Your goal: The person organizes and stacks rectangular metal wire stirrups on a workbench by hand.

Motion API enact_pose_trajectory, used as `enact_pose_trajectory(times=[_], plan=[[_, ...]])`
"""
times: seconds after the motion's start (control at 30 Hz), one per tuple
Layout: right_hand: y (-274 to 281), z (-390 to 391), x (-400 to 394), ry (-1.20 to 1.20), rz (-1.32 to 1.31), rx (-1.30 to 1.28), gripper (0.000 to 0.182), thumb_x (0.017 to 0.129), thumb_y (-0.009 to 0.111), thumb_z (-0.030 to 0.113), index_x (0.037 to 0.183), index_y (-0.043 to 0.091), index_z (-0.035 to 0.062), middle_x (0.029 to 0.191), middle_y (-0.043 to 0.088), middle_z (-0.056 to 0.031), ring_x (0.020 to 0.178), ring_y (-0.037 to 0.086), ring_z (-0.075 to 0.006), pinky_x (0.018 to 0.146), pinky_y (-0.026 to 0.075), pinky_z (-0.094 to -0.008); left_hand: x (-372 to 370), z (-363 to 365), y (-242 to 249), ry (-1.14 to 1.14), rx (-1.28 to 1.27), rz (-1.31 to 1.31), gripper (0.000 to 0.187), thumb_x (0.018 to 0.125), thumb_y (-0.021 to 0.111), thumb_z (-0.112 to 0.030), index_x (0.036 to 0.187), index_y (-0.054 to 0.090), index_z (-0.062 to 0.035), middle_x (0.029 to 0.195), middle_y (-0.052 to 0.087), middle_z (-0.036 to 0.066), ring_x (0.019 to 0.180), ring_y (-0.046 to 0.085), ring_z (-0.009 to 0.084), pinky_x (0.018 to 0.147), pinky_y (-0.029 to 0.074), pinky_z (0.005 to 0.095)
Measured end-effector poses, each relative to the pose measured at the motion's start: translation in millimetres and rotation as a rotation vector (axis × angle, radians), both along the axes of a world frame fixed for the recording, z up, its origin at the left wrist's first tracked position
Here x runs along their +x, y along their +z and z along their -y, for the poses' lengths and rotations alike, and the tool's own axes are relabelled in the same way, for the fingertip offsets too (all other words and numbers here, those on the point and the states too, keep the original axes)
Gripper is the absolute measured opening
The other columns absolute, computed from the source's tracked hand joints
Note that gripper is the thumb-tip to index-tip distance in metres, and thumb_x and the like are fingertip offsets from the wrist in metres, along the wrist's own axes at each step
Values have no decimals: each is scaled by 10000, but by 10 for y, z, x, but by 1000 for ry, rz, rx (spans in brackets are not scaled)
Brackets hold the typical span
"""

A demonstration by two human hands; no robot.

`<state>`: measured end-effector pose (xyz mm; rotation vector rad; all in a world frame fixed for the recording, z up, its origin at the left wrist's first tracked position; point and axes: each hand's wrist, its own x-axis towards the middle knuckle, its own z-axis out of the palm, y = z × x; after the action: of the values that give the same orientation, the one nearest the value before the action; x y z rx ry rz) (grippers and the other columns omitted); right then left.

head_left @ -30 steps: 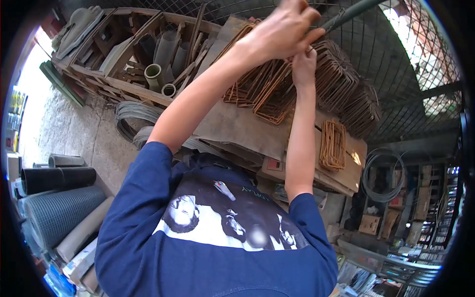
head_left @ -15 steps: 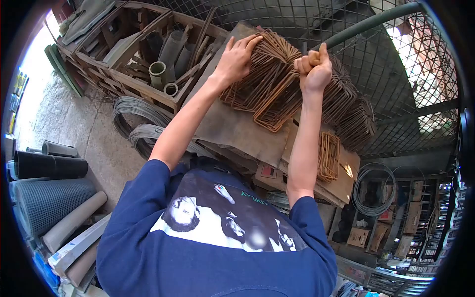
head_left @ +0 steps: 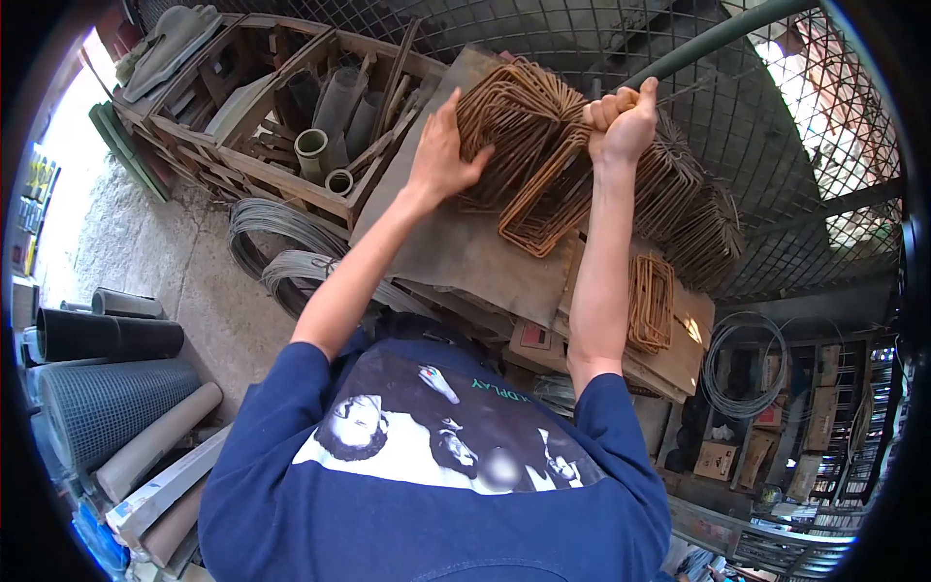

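A large row of bent, rusty wire frames [head_left: 529, 107] stands on a sheet-covered bench. At its left end is my left hand [head_left: 446, 160], its fingers apart and the thumb pointing toward the frames, with nothing in it. My right hand [head_left: 621, 121] is closed in a fist at the right side of the same bundle; what its fingers hold, if anything, is hidden. One orange-brown rectangular frame [head_left: 529, 238] sticks out at the front below my hands. More darker frames [head_left: 684, 194] stand to the right of my right wrist.
A smaller stack of wire rectangles [head_left: 652, 303] lies on the bench [head_left: 456, 247]. A wooden crate with pipes [head_left: 281, 160] stands left, wire coils [head_left: 281, 233] below it. Mesh rolls [head_left: 116, 403] lie at lower left. Wire netting [head_left: 766, 145] and a green pipe [head_left: 718, 44] are behind.
My left hand has come off the top of the frames, moving left and down, and its fingers are more upright. My right hand remains a fist near the same spot.
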<state>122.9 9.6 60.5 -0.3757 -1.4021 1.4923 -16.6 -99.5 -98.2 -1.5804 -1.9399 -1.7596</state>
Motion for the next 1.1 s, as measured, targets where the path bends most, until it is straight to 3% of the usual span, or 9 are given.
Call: enact_pose_trajectory(times=[0.13, 0.2, 0.33, 0.53, 0.6, 0.77, 0.87, 0.93, 1.1], plan=[[164, -223, -164, 12, -63, -137, 514, 1009, 227, 361, 532, 154, 183, 462, 94, 43, 432, 47, -115, 431, 137, -302, 83, 7, -193, 64, -46, -27, 716, 788, 661, -206, 1382, 311, -11, 1373, 371, 247, 1304, 358, 387, 1110, 238, 528], [241, -295, -218, -13, -32, -212, 502, 1005, 222, 352, 536, 154, 186, 463, 98, 44, 431, 47, -116, 430, 140, -309, 125, -103, -193, 241, -63, -125, 631, 794, 640, -178, 1347, 366, -45, 1382, 364, 244, 1311, 338, 415, 1107, 207, 576], [350, -508, -283, 75, 40, -171, 490, 1000, 214, 344, 538, 153, 193, 461, 92, 40, 431, 48, -118, 432, 139, -305, 121, -232, -145, 90, -49, 121, 501, 859, 559, -130, 1319, 388, -27, 1385, 379, 284, 1306, 332, 470, 1082, 205, 623], [507, -612, -660, 229, 93, -140, 516, 1002, 273, 347, 525, 168, 181, 446, 92, 38, 387, 65, -124, 416, 131, -304, 123, -292, 56, 95, -80, 436, 401, 931, 482, -163, 1284, 399, 10, 1358, 440, 265, 1296, 358, 462, 1056, 205, 655], [540, -580, -666, 256, 88, -106, 518, 1004, 276, 359, 526, 171, 188, 445, 93, 42, 382, 66, -119, 412, 130, -296, 100, -302, 60, 102, -25, 440, 391, 927, 489, -152, 1274, 406, 7, 1377, 430, 246, 1301, 352, 459, 1041, 195, 674], [260, -562, -367, 386, 72, -156, 546, 1015, 263, 398, 520, 166, 190, 431, 103, 47, 382, 57, -111, 405, 119, -294, 166, -150, -104, 258, 21, 138, 347, 901, 529, -93, 1220, 414, -16, 1395, 363, 220, 1311, 314, 453, 1042, 191, 659], [169, -578, -256, 504, 50, -122, 567, 1019, 263, 417, 514, 156, 183, 436, 103, 47, 396, 53, -104, 407, 112, -295, 181, -89, -233, 218, 85, 72, 344, 892, 546, -65, 1203, 405, -29, 1386, 332, 212, 1303, 315, 443, 1044, 191, 651], [233, -552, -239, 383, 30, -250, 571, 1018, 267, 431, 517, 155, 182, 441, 103, 46, 399, 52, -102, 407, 104, -292, 213, -108, -158, 213, 58, 87, 343, 895, 547, -55, 1203, 399, -42, 1387, 314, 215, 1291, 319, 446, 1042, 188, 648], [228, -698, -242, 431, 75, -116, 579, 1017, 302, 451, 514, 173, 196, 421, 114, 57, 371, 49, -96, 382, 108, -283, 329, -72, -104, 191, 50, 132, 336, 904, 547, -64, 1203, 393, -54, 1393, 291, 225, 1293, 304, 463, 1035, 179, 666]])
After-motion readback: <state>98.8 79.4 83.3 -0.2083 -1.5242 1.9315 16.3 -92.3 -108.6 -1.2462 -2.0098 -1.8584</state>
